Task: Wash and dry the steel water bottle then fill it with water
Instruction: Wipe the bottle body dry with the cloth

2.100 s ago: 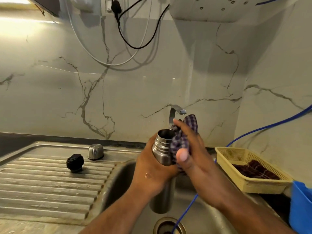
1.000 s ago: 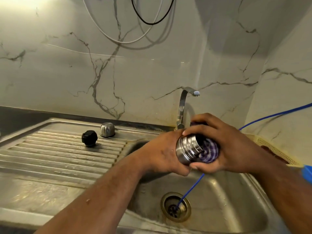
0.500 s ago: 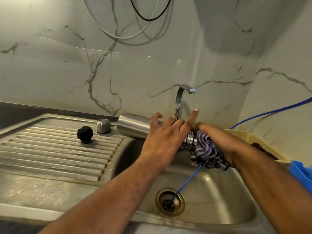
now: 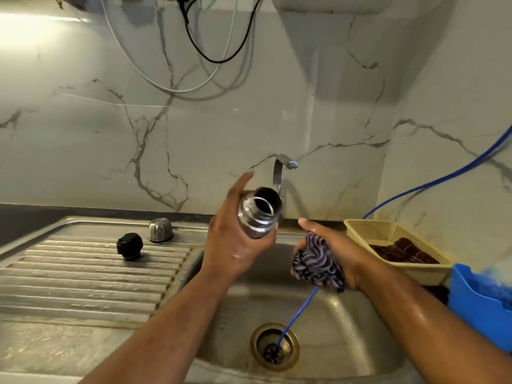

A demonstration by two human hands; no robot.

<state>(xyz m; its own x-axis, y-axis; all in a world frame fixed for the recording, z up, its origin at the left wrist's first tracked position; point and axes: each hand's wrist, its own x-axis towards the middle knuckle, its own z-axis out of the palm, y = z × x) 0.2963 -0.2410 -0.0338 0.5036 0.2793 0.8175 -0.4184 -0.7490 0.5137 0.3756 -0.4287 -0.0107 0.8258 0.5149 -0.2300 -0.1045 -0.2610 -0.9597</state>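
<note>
Since the frame half a second ago, the cylindrical steel water bottle (image 4: pixel 257 217) has swung round from lying sideways, so its open mouth now faces up toward the camera, and the purple-and-white striped cloth (image 4: pixel 315 264) has come away from its neck.

Head view: the left hand (image 4: pixel 235 245) holds the bottle above the steel sink basin (image 4: pixel 346 322), in front of the curved steel tap (image 4: pixel 278 173). Its grip is clamped on the bottle's body below the threaded neck, with one finger sticking up. The right hand (image 4: pixel 340 250) has its grip closed around the bunched cloth, just right of the bottle and apart from it. A thin blue hose (image 4: pixel 298 314) runs down into the brass-rimmed drain (image 4: pixel 274 346). On the ribbed steel draining board (image 4: pixel 83 278) a black round cap (image 4: pixel 129 246) stands near a domed steel cup lid (image 4: pixel 160 230). To the right sit a yellow plastic mesh basket (image 4: pixel 415 270) and a blue plastic container (image 4: pixel 476 306).
</note>
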